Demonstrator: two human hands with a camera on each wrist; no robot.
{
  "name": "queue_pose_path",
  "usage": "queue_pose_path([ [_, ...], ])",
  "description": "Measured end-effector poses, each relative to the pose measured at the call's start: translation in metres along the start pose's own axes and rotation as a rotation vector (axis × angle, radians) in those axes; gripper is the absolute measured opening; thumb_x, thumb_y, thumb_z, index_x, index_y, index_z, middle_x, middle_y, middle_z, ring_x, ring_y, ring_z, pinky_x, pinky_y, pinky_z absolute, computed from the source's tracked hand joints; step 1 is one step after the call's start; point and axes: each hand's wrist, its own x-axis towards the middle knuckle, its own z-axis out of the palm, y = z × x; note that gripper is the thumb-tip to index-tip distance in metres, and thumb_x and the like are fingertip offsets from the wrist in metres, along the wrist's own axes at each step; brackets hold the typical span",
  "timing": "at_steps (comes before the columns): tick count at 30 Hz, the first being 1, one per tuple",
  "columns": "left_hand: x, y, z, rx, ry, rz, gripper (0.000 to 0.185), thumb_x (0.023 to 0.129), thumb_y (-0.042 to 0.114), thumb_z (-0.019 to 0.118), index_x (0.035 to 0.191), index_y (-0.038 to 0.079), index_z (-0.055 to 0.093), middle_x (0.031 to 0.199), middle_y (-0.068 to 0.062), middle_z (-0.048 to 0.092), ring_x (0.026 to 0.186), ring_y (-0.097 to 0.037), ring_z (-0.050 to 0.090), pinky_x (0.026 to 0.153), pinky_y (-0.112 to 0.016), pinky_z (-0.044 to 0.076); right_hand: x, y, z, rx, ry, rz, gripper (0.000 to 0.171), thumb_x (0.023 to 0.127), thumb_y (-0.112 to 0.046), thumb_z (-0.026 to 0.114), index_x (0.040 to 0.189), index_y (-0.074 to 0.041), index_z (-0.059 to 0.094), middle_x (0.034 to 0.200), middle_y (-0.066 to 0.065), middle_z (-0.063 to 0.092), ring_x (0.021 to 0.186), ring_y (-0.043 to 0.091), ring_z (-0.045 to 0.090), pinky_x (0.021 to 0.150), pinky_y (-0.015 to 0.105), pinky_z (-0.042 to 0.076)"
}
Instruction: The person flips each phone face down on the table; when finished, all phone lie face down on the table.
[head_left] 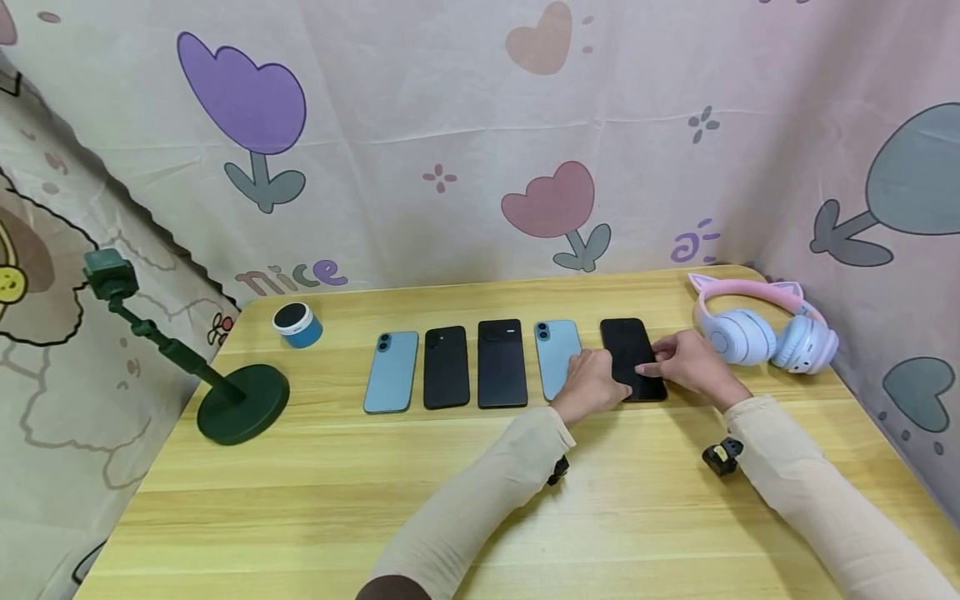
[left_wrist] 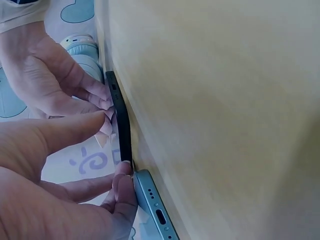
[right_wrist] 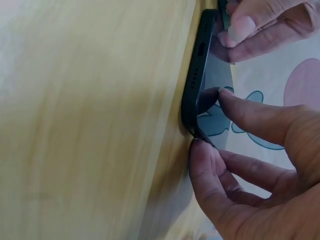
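At the right end of a row of phones lies a black phone (head_left: 627, 350), its glossy dark face up, on the wooden table. My right hand (head_left: 693, 360) pinches its right edge, thumb on the face and fingers along the side in the right wrist view. From the left, my left hand (head_left: 590, 383) holds the lower part of the same phone. In the left wrist view its fingertips sit at the phone's side, close to a light blue phone (left_wrist: 156, 207). That blue phone shows its camera side up in the head view, partly covered by the left hand.
Further left lie a wide dark phone (head_left: 502, 367), a black phone (head_left: 446, 371) and another light blue phone (head_left: 392, 375). Cat-ear headphones (head_left: 742, 333) rest just right of my right hand. At the left stand a blue-and-white round container (head_left: 302, 329) and a green stand (head_left: 243, 404).
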Motion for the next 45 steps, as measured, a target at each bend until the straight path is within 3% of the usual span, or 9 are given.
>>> queue_pose_path([
  [6, -0.002, -0.001, -0.002, -0.109, 0.023, -0.030, 0.030, 0.090, 0.030, 0.079, 0.074, 0.010, 0.062, 0.069, 0.000, 0.050, 0.076, -0.016, 0.048, 0.076, -0.027, 0.040, 0.000, -0.001, 0.001, 0.028, -0.014, 0.003, 0.067, 0.087, -0.032, 0.082, 0.127, 0.017, 0.061, 0.119, 0.032, 0.064, 0.098, 0.034, 0.059, 0.088, 0.051, 0.052],
  [10, -0.004, -0.002, -0.004, -0.156, 0.038, -0.007, 0.022, 0.091, 0.027, 0.079, 0.090, 0.006, 0.071, 0.077, -0.003, 0.061, 0.071, -0.017, 0.052, 0.067, -0.027, 0.043, 0.000, -0.003, 0.002, 0.041, -0.023, 0.021, 0.072, 0.087, -0.035, 0.081, 0.130, 0.017, 0.058, 0.125, 0.034, 0.062, 0.106, 0.036, 0.059, 0.092, 0.052, 0.052],
  [14, -0.007, -0.002, -0.006, -0.196, 0.036, -0.014, 0.038, 0.092, 0.026, 0.077, 0.121, 0.003, 0.070, 0.114, -0.008, 0.070, 0.095, -0.019, 0.064, 0.076, -0.027, 0.052, 0.001, -0.006, 0.001, 0.058, -0.032, 0.040, 0.073, 0.087, -0.037, 0.081, 0.132, 0.016, 0.057, 0.123, 0.033, 0.063, 0.106, 0.037, 0.060, 0.088, 0.050, 0.053],
  [18, -0.008, -0.001, -0.007, -0.248, 0.028, -0.050, 0.054, 0.094, 0.027, 0.075, 0.140, 0.005, 0.059, 0.140, -0.011, 0.056, 0.117, -0.020, 0.059, 0.087, -0.029, 0.052, 0.002, -0.009, 0.000, 0.069, -0.039, 0.052, 0.073, 0.088, -0.039, 0.080, 0.133, 0.014, 0.057, 0.120, 0.033, 0.064, 0.105, 0.038, 0.062, 0.085, 0.047, 0.053],
  [23, -0.010, -0.003, -0.009, -0.338, 0.023, -0.064, 0.056, 0.095, 0.024, 0.074, 0.144, 0.006, 0.055, 0.143, -0.013, 0.051, 0.098, -0.017, 0.060, 0.074, -0.027, 0.051, 0.001, -0.013, 0.001, 0.083, -0.037, 0.048, 0.071, 0.090, -0.040, 0.078, 0.132, 0.014, 0.058, 0.124, 0.033, 0.063, 0.110, 0.039, 0.062, 0.088, 0.048, 0.053],
  [30, -0.011, -0.008, -0.010, -0.450, 0.022, -0.086, 0.059, 0.094, 0.019, 0.074, 0.148, 0.007, 0.052, 0.141, -0.007, 0.058, 0.113, -0.015, 0.065, 0.081, -0.027, 0.056, 0.000, -0.015, 0.004, 0.119, -0.031, 0.024, 0.070, 0.090, -0.040, 0.078, 0.129, 0.016, 0.059, 0.122, 0.033, 0.064, 0.102, 0.032, 0.066, 0.087, 0.046, 0.055],
  [39, -0.012, -0.011, -0.014, -0.518, 0.041, -0.104, 0.058, 0.093, 0.018, 0.076, 0.146, 0.007, 0.054, 0.137, -0.005, 0.063, 0.113, -0.015, 0.066, 0.089, -0.031, 0.055, -0.001, -0.021, 0.004, 0.147, -0.044, 0.022, 0.072, 0.091, -0.043, 0.077, 0.129, 0.016, 0.059, 0.109, 0.027, 0.071, 0.087, 0.023, 0.070, 0.080, 0.038, 0.056],
  [45, -0.012, -0.012, -0.016, -0.577, 0.068, -0.116, 0.056, 0.092, 0.018, 0.078, 0.142, 0.007, 0.057, 0.134, -0.004, 0.064, 0.109, -0.015, 0.066, 0.086, -0.031, 0.056, -0.003, -0.025, 0.003, 0.137, -0.048, -0.002, 0.072, 0.092, -0.045, 0.074, 0.127, 0.016, 0.061, 0.097, 0.019, 0.075, 0.086, 0.023, 0.070, 0.074, 0.031, 0.054],
])
